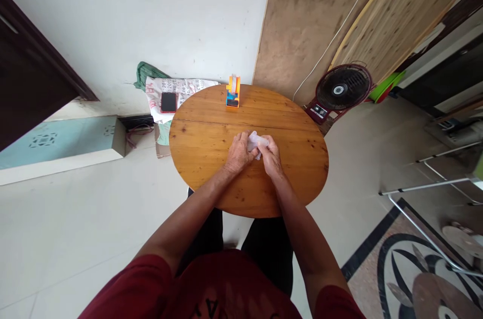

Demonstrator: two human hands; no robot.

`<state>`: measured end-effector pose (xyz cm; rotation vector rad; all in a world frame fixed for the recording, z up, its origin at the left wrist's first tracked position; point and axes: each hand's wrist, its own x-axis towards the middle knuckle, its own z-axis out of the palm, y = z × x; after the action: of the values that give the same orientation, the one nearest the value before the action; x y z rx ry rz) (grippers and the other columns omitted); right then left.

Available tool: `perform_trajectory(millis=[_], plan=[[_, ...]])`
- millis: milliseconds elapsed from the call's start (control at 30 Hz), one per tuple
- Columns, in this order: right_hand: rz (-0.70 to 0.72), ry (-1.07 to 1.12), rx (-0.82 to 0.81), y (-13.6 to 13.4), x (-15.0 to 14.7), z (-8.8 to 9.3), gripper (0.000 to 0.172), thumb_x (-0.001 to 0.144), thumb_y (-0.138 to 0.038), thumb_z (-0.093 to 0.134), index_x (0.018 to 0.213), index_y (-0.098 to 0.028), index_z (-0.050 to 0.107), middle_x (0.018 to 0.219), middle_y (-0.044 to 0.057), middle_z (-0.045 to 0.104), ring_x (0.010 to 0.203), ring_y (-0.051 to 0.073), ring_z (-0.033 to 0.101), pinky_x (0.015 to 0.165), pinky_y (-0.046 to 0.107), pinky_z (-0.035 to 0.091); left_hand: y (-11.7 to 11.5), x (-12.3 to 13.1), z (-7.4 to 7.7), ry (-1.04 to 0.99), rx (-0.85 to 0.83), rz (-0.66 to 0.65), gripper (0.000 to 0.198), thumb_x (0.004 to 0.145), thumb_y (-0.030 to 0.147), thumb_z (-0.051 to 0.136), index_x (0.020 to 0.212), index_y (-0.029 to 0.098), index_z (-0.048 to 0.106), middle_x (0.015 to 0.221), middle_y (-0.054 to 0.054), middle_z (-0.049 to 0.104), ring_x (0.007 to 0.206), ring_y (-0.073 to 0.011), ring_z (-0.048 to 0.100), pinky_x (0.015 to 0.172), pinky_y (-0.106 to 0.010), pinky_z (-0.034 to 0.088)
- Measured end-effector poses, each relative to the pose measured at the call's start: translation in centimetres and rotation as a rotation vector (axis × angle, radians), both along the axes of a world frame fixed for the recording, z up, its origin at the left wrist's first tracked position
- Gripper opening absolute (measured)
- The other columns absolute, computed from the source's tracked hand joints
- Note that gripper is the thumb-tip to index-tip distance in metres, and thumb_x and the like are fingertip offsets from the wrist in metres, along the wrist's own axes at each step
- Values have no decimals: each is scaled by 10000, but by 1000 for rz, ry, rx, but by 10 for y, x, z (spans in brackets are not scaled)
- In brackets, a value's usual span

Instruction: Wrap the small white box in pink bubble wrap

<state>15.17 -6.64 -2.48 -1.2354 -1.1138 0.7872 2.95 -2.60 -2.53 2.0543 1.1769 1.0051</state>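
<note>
A crumpled piece of whitish plastic (pixel 253 140) is at the centre of the frame, between the two hands over the table. The left hand (pixel 238 152) curls its fingers and thumb on its left side; the right hand (pixel 270 155) pinches its right end. Both grasp it; whether it wraps anything I cannot tell. The step in hand looks like working the plastic with the fingers, and I judge the next move calls for a light, steady two-handed hold, since it seems flimsy.

Counted outward: one piece of plastic, two hands, one round wooden table (pixel 204 140), and one orange tape dispenser (pixel 233 92) near its far edge, upper middle, untouched. Upper left, one white sack (pixel 190 87) bears one flat black object (pixel 168 102). Upper right stands one fan (pixel 339 89).
</note>
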Motion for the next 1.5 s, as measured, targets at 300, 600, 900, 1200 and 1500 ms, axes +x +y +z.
perform_trajectory(millis=[300, 600, 900, 1200, 1500], plan=[[0, -417, 79, -26, 1, -4, 264, 963, -430, 441, 1086, -245, 584, 1296, 71, 661, 1305, 243, 541, 1106, 407, 411, -6, -3, 11, 48, -81, -47, 409, 814, 187, 625, 1219, 159, 578, 1190, -126, 580, 1078, -244, 598, 950, -364, 506], [140, -575, 136, -29, 14, -6, 336, 932, -317, 440, 1239, -235, 549, 1417, 77, 589, 1463, 230, 367, 1207, 453, 300, 10, -5, 4, 96, -17, -214, 482, 732, 27, 549, 1192, 164, 603, 1137, -100, 634, 1115, -224, 594, 1005, -364, 500], [181, -957, 193, -41, 19, -5, 487, 911, -213, 453, 1392, -156, 502, 1530, 150, 454, 1486, 272, 313, 1207, 508, 288, 16, -43, -3, 109, 91, -500, 728, 706, 131, 656, 1413, 188, 490, 1505, -143, 467, 1474, -281, 344, 1185, -449, 366], [204, -1084, 122, -47, 24, -2, 618, 882, -186, 493, 1495, -195, 417, 1587, 104, 379, 1499, 278, 276, 1211, 511, 277, 23, -32, -9, 46, 107, -503, 621, 697, 107, 627, 1312, 165, 567, 1383, -161, 563, 1324, -261, 524, 1127, -431, 418], [220, -656, 77, -14, 37, 7, 671, 753, -230, 689, 1399, -196, 509, 1373, 125, 604, 1256, 274, 572, 1099, 461, 432, 31, -19, 18, -82, -394, -348, 272, 718, 280, 682, 944, 130, 708, 794, -26, 685, 703, -155, 609, 657, -256, 482]])
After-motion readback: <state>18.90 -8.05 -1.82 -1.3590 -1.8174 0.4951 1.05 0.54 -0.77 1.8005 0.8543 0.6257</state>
